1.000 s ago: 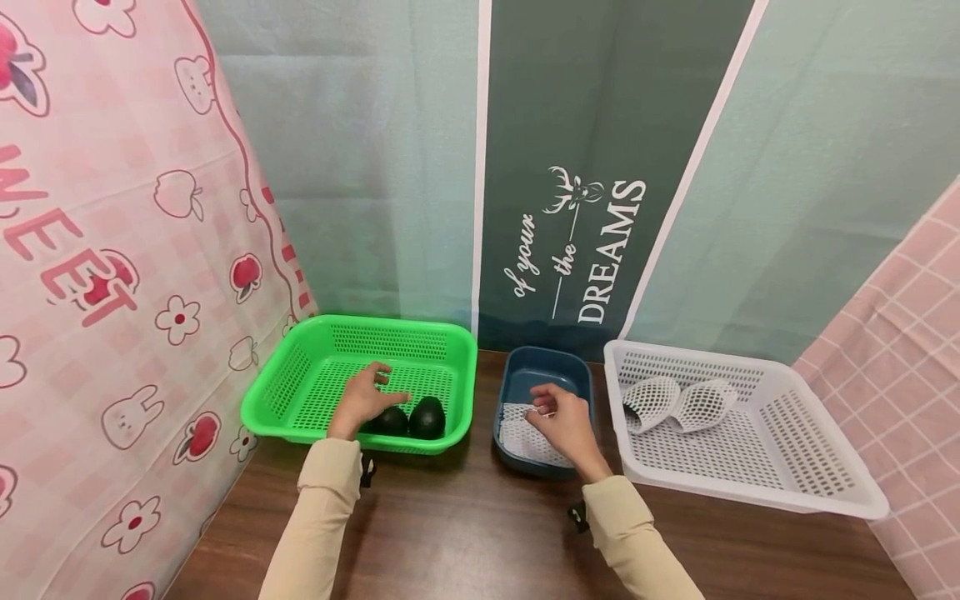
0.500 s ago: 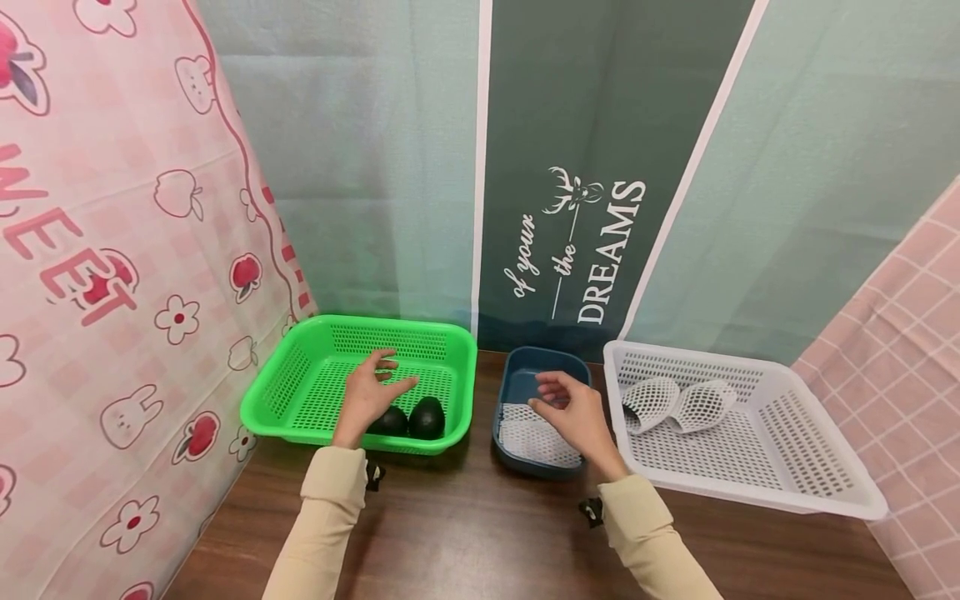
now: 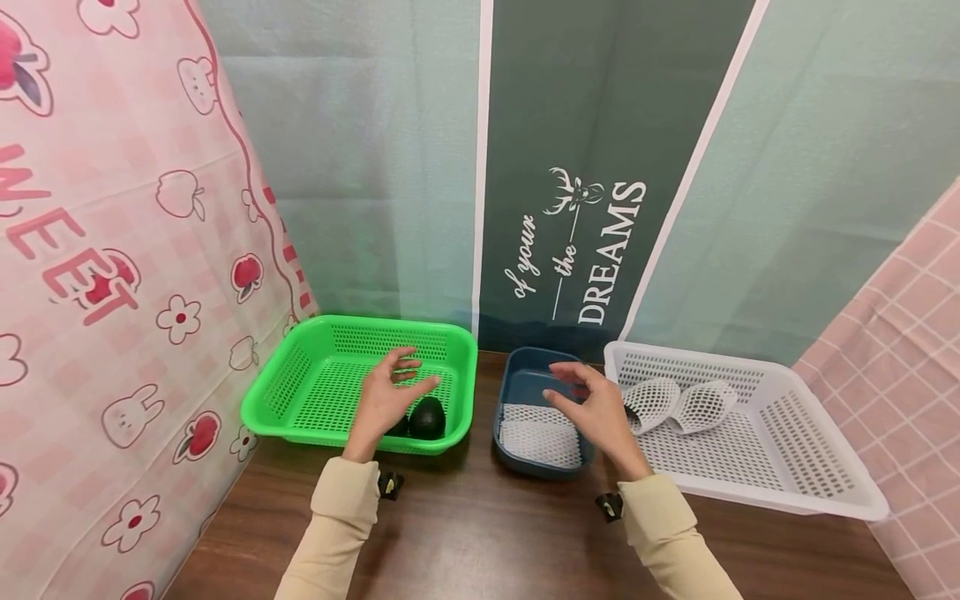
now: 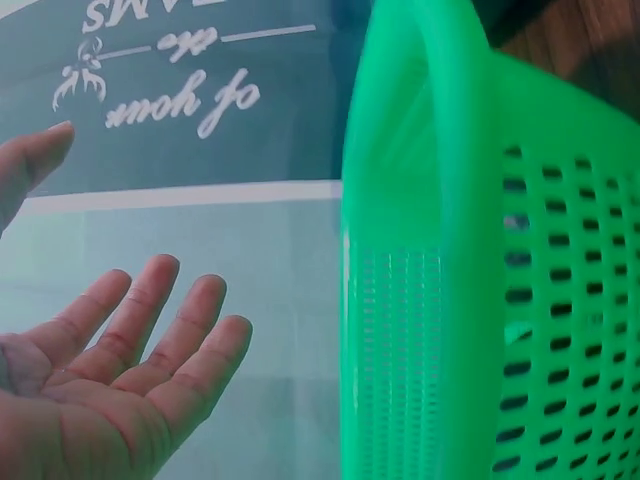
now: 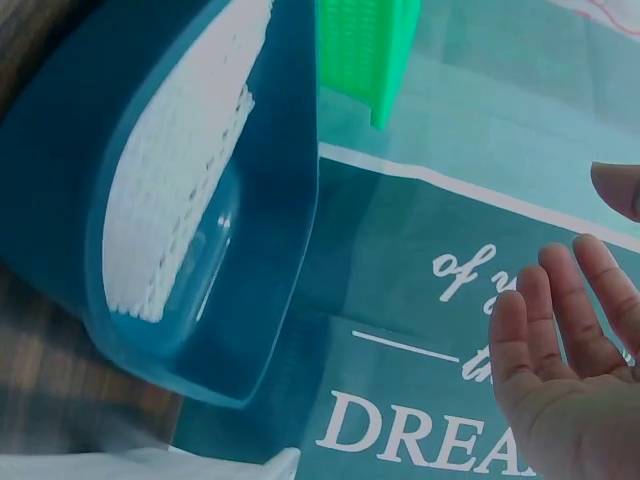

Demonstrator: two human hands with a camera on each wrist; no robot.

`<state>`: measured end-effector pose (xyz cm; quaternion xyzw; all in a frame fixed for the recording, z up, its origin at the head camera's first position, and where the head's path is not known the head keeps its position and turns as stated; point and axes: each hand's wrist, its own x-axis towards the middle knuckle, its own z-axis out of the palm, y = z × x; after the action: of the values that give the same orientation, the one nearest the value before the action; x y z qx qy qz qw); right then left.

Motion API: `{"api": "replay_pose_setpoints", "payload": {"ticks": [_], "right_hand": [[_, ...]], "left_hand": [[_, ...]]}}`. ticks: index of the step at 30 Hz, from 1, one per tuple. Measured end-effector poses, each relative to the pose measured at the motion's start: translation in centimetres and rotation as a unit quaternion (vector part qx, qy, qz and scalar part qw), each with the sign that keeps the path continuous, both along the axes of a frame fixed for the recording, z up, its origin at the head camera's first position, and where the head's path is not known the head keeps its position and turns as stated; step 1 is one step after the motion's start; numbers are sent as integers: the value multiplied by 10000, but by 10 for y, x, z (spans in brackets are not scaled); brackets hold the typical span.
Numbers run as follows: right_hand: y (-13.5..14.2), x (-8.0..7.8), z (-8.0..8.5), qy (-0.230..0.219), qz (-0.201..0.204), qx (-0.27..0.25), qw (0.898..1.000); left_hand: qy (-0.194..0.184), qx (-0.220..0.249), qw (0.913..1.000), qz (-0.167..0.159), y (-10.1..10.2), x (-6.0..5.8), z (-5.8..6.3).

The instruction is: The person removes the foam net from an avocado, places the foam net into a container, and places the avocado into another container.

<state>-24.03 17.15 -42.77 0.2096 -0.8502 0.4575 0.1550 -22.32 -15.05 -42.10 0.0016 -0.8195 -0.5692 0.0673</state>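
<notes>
My left hand (image 3: 386,400) hovers over the green basket (image 3: 262,417), its fingers spread and holding nothing. Below it sit two black, egg-shaped fruits that look like avocados; the right-hand one (image 3: 427,418) shows well, while the hand covers most of the other. My right hand (image 3: 603,410) hangs between the blue bin (image 3: 543,471) and the white basket (image 3: 750,496), thumb and fingers apart with nothing in them. White foam net sleeves (image 3: 540,437) lie flat in the near part of the bin. In the left wrist view, the palm and fingers (image 4: 190,360) are bare.
Two net-sleeved pieces (image 3: 705,406) lie at the left of the white basket; something dark shows inside the left one. A brown wooden table (image 3: 480,533) carries all three containers. Printed cloths (image 3: 375,167) hang behind and at both sides.
Both hands have drifted to the right. My left hand now covers more of the left black fruit, and my right hand has moved from above the net sleeves towards the white basket.
</notes>
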Motion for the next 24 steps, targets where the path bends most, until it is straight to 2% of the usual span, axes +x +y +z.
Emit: {"api": "replay_pose_setpoints", "payload": {"ticks": [10, 17, 24], "right_hand": [[11, -2, 8, 313, 257, 510, 9979], [21, -4, 16, 416, 243, 734, 9961], [33, 0, 21, 507, 100, 976, 9939]], "left_hand": [[167, 52, 9998, -92, 16, 4, -1], [308, 160, 9994, -65, 25, 5, -2], [427, 172, 9988, -169, 35, 7, -9]]}}
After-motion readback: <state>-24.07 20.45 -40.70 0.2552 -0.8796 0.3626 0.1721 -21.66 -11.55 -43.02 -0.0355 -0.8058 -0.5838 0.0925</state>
